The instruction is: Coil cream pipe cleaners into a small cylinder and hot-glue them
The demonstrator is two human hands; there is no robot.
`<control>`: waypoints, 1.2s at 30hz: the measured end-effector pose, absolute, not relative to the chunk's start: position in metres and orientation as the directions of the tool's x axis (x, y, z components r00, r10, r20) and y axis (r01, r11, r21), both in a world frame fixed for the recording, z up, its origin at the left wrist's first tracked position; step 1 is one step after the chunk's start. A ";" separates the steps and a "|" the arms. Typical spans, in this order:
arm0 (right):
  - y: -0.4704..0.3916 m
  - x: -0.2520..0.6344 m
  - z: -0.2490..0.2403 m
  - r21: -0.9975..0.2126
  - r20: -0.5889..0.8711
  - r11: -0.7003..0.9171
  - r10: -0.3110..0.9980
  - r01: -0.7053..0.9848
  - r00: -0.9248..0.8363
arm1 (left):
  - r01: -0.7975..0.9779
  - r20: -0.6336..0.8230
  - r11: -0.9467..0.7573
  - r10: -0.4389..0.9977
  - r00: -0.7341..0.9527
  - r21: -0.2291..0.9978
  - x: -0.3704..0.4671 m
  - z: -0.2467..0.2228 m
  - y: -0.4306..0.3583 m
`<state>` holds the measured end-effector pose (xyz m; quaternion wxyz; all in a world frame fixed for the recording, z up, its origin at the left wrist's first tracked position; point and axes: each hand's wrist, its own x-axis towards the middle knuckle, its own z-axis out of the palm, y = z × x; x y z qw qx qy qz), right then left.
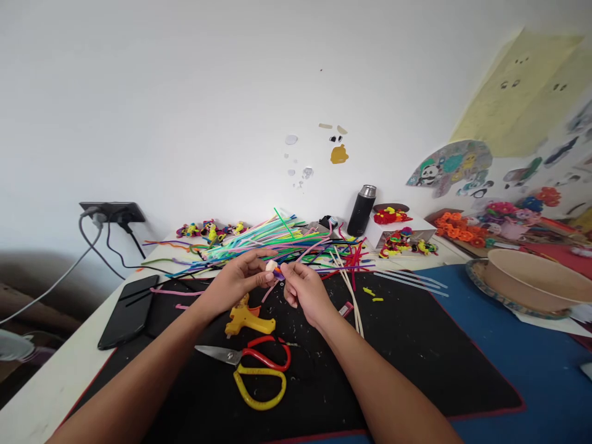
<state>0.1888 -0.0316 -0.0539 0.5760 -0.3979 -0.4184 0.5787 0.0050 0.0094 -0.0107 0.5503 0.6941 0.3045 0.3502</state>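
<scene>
Between my two hands is a small craft piece (272, 269) with cream, orange and purple parts. My left hand (244, 276) pinches its cream side with thumb and fingers. My right hand (305, 290) is closed on its purple side. A yellow glue gun (248, 320) lies on the black mat (398, 364) just below my left hand. Nearer to me, scissors (235, 356) with one red and one yellow handle lie with blades pointing left. Behind my hands spreads a pile of colourful pipe cleaners (259, 237).
A black phone (127, 311) lies at the left. Behind right stand a black bottle (361, 213) and a white box (419, 228) with fuzzy figures. A round bowl (541, 277) sits at the right. Pale sticks (350, 290) lie beside my right hand. Cables hang from a wall socket (113, 211).
</scene>
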 end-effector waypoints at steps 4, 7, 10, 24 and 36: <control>-0.031 0.188 -0.055 -0.944 0.031 0.024 0.999 -0.330 -0.017 | 0.035 0.155 -0.209 0.817 0.556 0.977 0.005 -0.015 0.011; -0.031 0.188 -0.057 -0.944 0.043 0.033 0.999 -0.328 -0.021 | 0.034 0.161 -0.209 0.837 0.523 0.977 0.006 -0.017 0.012; -0.031 0.187 -0.057 -0.945 0.064 0.049 0.997 -0.325 -0.036 | 0.040 0.164 -0.211 0.854 0.494 0.977 0.006 -0.017 0.012; -0.031 0.187 -0.056 -0.982 0.117 0.115 0.993 -0.148 -0.006 | 0.067 0.161 -0.217 0.867 0.471 0.974 0.008 -0.017 0.012; -0.031 0.186 -0.054 -0.974 0.107 0.113 0.993 -0.194 0.041 | -0.157 0.024 0.053 0.894 0.448 0.986 0.016 -0.024 0.013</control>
